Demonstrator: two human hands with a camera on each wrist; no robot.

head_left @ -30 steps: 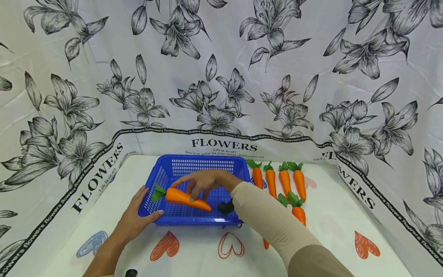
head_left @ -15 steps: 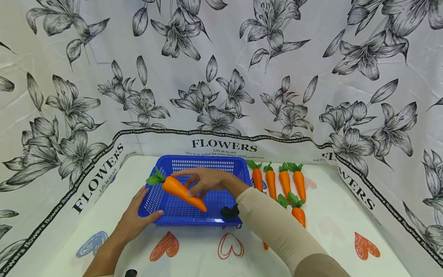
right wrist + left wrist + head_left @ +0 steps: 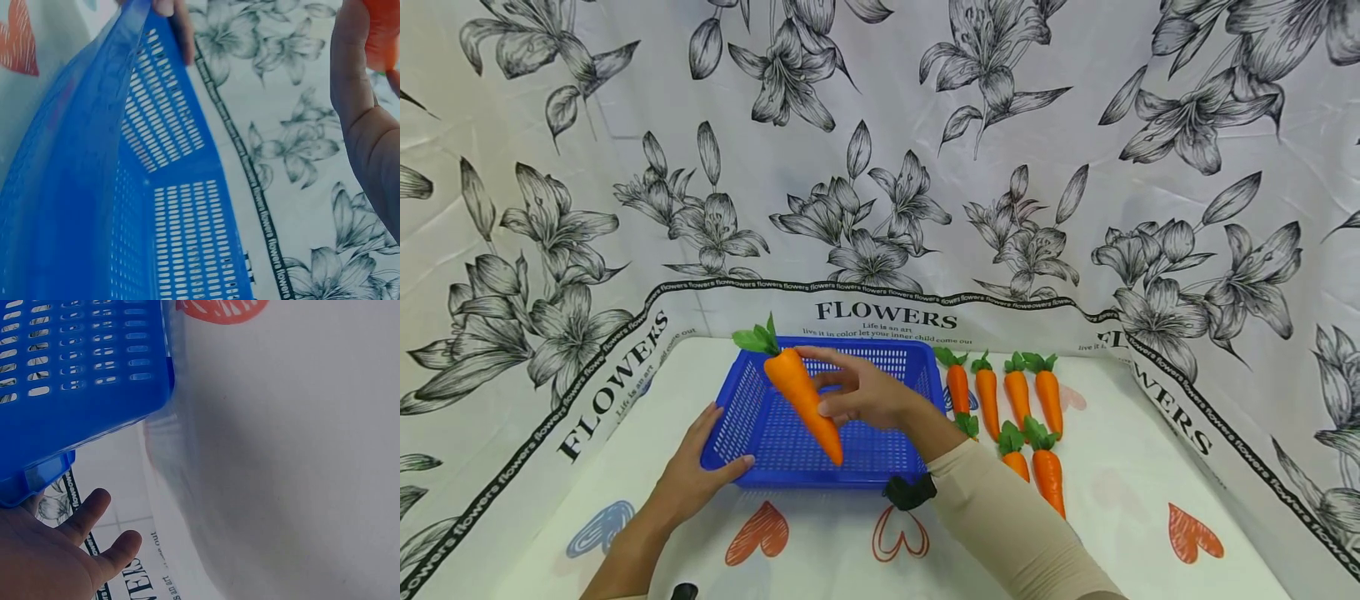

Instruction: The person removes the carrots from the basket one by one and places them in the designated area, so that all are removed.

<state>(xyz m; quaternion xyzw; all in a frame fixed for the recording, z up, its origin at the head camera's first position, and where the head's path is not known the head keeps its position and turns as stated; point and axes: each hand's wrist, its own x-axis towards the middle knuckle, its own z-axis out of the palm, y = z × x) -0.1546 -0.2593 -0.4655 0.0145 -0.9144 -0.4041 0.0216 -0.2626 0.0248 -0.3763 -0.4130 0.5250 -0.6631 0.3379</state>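
An orange carrot (image 3: 805, 400) with green leaves hangs tilted over the blue plastic basket (image 3: 820, 475), leaf end up and tip down. My right hand (image 3: 868, 392) pinches it between thumb and fingers. In the right wrist view, only a bit of the carrot (image 3: 381, 37) shows beyond the right hand's fingers. At the basket's front left corner, my left hand (image 3: 696, 467) grips the rim, thumb over the front edge and fingers along the outer side. The left wrist view has the left hand (image 3: 56, 556) below the slotted basket wall (image 3: 69, 419), with two fingers spread apart.
To the basket's right, several more carrots (image 3: 1048, 400) lie in rows on the white, heart-printed cloth (image 3: 1120, 517). A dark strap piece (image 3: 910, 492) sits at the right wrist. A flower-printed curtain (image 3: 880, 208) rises behind and on both sides.
My right hand has lifted the carrot up from inside the basket and turned it from nearly level to steeply tilted, leaves upward. The left hand and the basket have stayed put.
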